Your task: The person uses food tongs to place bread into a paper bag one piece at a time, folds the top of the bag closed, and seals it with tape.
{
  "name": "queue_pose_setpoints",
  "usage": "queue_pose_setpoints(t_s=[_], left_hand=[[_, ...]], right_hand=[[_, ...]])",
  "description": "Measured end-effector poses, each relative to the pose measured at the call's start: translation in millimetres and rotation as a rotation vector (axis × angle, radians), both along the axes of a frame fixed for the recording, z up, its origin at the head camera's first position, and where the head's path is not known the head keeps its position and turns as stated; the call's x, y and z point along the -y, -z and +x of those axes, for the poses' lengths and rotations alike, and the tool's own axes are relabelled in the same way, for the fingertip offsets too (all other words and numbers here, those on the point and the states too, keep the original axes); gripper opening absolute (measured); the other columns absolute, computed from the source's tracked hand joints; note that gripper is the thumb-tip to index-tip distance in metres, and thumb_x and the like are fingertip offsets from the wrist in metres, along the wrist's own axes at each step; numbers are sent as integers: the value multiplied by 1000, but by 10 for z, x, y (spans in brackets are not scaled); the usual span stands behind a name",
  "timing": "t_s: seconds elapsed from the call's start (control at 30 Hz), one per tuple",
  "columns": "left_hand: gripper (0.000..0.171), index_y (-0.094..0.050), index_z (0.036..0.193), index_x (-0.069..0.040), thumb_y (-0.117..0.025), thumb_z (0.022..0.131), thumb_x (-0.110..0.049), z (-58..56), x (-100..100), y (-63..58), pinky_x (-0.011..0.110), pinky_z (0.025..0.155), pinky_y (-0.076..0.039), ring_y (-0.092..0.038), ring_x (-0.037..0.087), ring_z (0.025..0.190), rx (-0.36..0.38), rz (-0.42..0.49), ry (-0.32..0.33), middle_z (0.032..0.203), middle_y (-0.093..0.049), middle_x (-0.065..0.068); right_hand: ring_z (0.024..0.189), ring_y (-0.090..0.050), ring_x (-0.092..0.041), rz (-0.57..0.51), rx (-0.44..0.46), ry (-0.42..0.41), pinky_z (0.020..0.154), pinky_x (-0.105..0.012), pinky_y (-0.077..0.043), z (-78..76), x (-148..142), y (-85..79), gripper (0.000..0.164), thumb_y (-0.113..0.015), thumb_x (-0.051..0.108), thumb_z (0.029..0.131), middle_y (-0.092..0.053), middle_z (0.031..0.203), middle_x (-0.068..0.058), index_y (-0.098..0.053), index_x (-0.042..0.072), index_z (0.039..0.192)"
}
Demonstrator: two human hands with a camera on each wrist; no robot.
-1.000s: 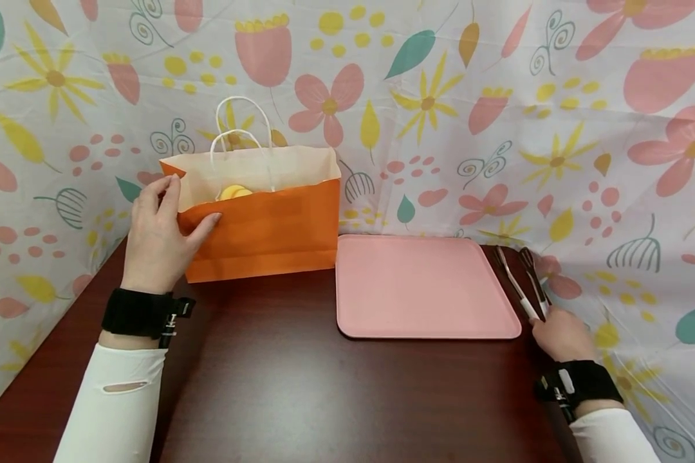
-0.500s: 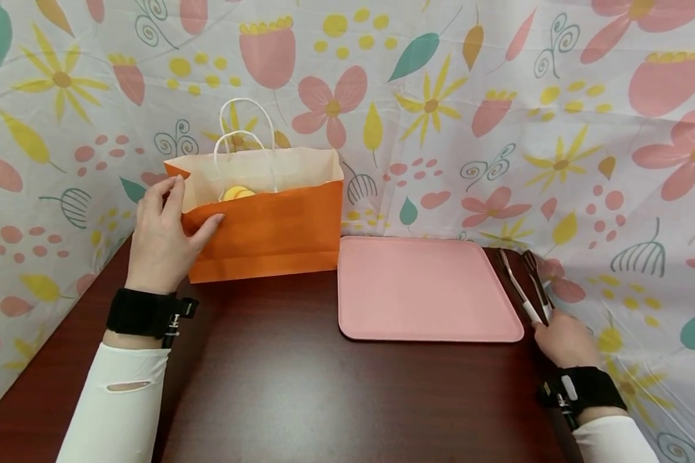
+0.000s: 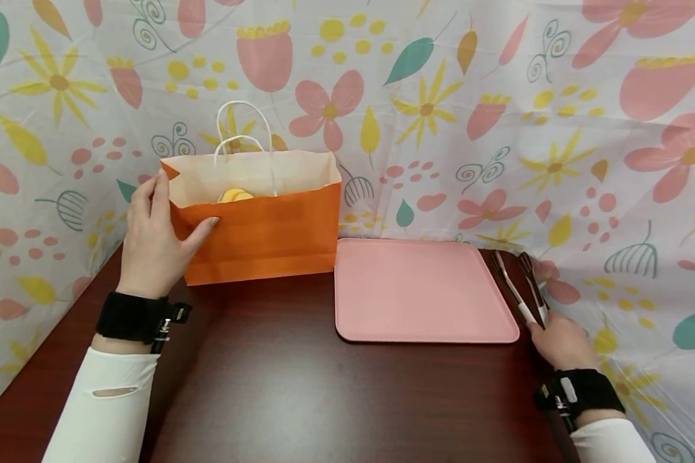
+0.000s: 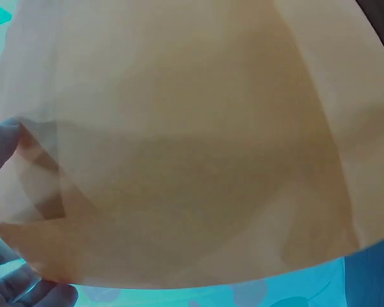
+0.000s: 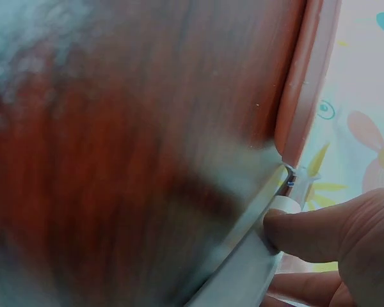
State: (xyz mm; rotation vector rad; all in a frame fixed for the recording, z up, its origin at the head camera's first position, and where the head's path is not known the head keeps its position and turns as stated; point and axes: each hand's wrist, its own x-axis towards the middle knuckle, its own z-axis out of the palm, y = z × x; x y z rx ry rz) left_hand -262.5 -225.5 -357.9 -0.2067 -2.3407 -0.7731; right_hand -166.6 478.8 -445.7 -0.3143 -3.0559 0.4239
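An orange paper bag (image 3: 260, 238) stands upright at the back left, its mouth open and white handles (image 3: 243, 119) raised. My left hand (image 3: 153, 238) grips its left side, thumb on the front panel and fingers at the side edge. The bag's orange paper (image 4: 179, 160) fills most of the left wrist view. Inside the mouth, the top of a rounded yellow thing (image 3: 235, 195) shows. At the far right, my right hand (image 3: 564, 341) holds tongs (image 3: 512, 286) with white handles, their arms spread apart. In the right wrist view the thumb presses on a handle (image 5: 243, 268).
A pink tray (image 3: 423, 292) lies flat between the bag and the tongs. All of it rests on a dark brown table (image 3: 301, 392). A flowered cloth (image 3: 428, 116) hangs right behind, with more of it along both sides.
The fingers of my left hand have moved slightly left, and the bag's left side has spread out a little with them. My right hand stays about where it was with the tongs.
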Motion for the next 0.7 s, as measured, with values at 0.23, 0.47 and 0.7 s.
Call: queue_pose_setpoints(t_s=[0.23,0.47,0.7], left_hand=[[120,1,178,-3,-82,102,-43,147,171,118,69,131,-21,-17,52,165,90,1,22,183,-8,26],[117,0,176,3,-76,105,-51,385,304,370,76,130,-9,-17,61,162,172,-118,67,181,-6,33],[117,-11,176,4,-77,102,-59,667,288,695,90,119,3,-15,63,162,266,-239,117,179,-14,36]], right_hand=[[120,-48,-75,-1,-176,1,96,-81,-42,122,182,12,69,-49,38,119,-47,132,-59,-41,-23,151],[132,-43,-73,38,-303,-35,104,-85,-36,306,519,-53,81,-51,46,119,-42,154,-51,-30,-17,166],[147,-33,-69,41,-314,-117,122,-85,-17,523,887,-13,86,-59,50,115,-32,169,-41,-27,-4,173]])
